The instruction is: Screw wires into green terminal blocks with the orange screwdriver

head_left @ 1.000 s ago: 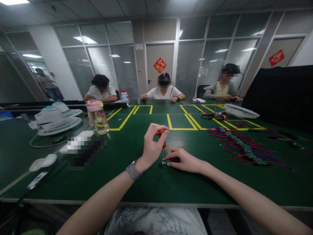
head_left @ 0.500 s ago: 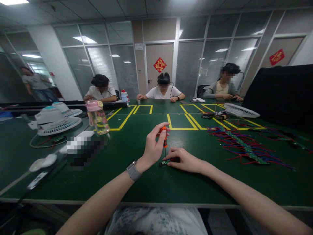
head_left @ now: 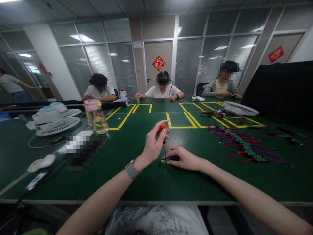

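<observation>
My left hand [head_left: 152, 145] pinches the orange handle of a small screwdriver [head_left: 162, 132], held upright with its thin shaft pointing down. The tip meets a small green circuit board [head_left: 164, 161] lying on the green table [head_left: 151, 182]. My right hand [head_left: 184, 158] lies flat on the table and presses on the board's right end with its fingertips. A grey watch sits on my left wrist.
A bundle of red and blue wires with green boards [head_left: 242, 143] lies to the right. A pink-lidded bottle [head_left: 96, 116] and white fans [head_left: 55, 120] stand at left. Another fan [head_left: 241, 108] lies at far right. Three people sit at the far side.
My left fingers have shifted on the screwdriver handle, turning it. The view has tilted slightly. A person at far left has walked further left. My right hand has stayed put.
</observation>
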The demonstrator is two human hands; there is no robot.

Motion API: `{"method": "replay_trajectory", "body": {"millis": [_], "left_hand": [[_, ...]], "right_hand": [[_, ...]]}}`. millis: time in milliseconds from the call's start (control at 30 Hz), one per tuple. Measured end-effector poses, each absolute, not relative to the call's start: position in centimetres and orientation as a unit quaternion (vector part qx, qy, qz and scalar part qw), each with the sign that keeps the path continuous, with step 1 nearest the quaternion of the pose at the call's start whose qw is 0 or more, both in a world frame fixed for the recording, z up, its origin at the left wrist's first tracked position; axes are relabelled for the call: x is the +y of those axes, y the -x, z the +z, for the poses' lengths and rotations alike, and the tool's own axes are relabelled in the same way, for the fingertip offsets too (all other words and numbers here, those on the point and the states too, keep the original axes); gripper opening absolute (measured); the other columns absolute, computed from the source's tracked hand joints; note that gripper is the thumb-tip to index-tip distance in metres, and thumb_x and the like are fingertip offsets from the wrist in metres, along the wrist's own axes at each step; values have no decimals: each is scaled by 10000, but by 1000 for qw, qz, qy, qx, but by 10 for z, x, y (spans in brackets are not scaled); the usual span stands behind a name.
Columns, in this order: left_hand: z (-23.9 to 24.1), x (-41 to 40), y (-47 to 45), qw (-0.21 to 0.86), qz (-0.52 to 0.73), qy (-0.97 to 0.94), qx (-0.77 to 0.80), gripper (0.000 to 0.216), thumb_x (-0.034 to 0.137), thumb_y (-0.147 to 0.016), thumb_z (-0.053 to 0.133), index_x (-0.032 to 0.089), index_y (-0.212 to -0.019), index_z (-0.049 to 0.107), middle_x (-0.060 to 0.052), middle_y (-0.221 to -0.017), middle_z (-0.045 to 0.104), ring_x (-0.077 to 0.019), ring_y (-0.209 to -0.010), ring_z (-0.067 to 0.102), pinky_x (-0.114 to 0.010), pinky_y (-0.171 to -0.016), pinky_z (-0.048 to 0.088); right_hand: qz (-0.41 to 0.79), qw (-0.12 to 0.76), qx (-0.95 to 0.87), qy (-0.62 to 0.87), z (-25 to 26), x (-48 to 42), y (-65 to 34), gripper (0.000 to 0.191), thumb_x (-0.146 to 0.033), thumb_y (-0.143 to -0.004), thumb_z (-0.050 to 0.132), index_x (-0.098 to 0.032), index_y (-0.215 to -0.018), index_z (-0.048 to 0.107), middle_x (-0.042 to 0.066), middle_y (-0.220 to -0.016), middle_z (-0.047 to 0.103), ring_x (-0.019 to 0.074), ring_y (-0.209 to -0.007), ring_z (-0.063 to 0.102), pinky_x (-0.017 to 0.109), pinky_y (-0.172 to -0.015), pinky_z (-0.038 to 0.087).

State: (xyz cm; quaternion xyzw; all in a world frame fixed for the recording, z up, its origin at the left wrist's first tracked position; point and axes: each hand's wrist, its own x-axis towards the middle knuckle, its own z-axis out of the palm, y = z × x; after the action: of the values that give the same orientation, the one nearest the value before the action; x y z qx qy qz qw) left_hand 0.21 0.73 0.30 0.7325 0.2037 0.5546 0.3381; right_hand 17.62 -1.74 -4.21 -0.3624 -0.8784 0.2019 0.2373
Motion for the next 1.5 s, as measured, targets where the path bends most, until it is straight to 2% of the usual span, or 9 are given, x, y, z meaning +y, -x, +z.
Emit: {"method": "replay_trajectory", "body": {"millis": [400, 967, 1200, 1500], "left_hand": [[5, 6, -1, 358, 543, -732, 205, 312, 328, -968, 463, 208, -1243, 550, -34, -920, 625, -99, -707, 592, -199, -628, 501], [2, 6, -2, 297, 512, -777, 214, 343, 285, -969, 459, 226, -1306, 457, -20, -934, 617, -100, -701, 610, -237, -710, 507], [0, 3, -2, 230, 493, -812, 210, 374, 258, -961, 463, 225, -1331, 426, -31, -947, 623, -119, -720, 605, -256, -726, 502], [-2, 5, -2, 227, 481, -819, 213, 387, 260, -965, 457, 235, -1346, 396, -22, -925, 616, -113, -682, 592, -254, -703, 495]], "right_hand": [[198, 233, -881, 362, -43, -17, -176, 224, -228, -877, 648, -190, -1080, 733, 38, -897, 596, 146, -764, 588, 260, -725, 473], [195, 230, -882, 363, -43, -17, -177, 210, -233, -880, 642, -202, -1065, 735, 48, -942, 611, 156, -789, 604, 273, -739, 489], [214, 242, -879, 351, -44, -17, -176, 190, -213, -878, 640, -195, -1042, 735, 62, -1032, 632, 175, -886, 626, 302, -841, 502], [214, 240, -879, 352, -45, -16, -177, 210, -226, -885, 639, -208, -1073, 731, 67, -1063, 625, 184, -916, 626, 329, -881, 500]]}}
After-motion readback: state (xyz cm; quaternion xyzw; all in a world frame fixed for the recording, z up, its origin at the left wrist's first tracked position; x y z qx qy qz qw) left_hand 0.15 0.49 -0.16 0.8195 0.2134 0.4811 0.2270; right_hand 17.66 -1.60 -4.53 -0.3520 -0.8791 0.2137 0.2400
